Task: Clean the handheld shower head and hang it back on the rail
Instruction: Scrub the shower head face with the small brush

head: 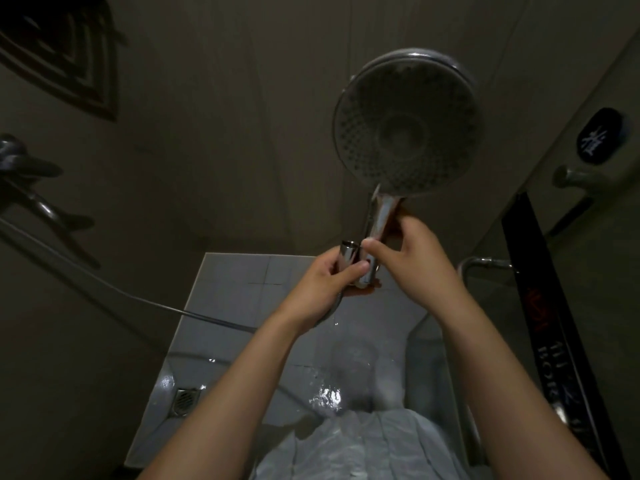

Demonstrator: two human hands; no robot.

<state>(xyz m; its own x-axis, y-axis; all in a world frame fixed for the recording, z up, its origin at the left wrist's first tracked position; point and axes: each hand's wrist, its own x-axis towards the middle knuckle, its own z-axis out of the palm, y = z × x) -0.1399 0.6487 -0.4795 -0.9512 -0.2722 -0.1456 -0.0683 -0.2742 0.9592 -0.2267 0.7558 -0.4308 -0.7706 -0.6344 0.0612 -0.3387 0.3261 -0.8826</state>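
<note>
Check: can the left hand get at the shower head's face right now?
Likely not while busy: the left hand grips the hose end, and the right hand holds the handle. Nothing sits between it and the shower head face above, so it looks reachable once freed.

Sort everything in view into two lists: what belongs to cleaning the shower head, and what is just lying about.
Job: round chrome handheld shower head, gripped by the right hand; silver metal hose connector, held in the left hand; grey flexible hose.
Lying about: square metal floor drain; black hanging cloth with lettering; dark wall tap.
</note>
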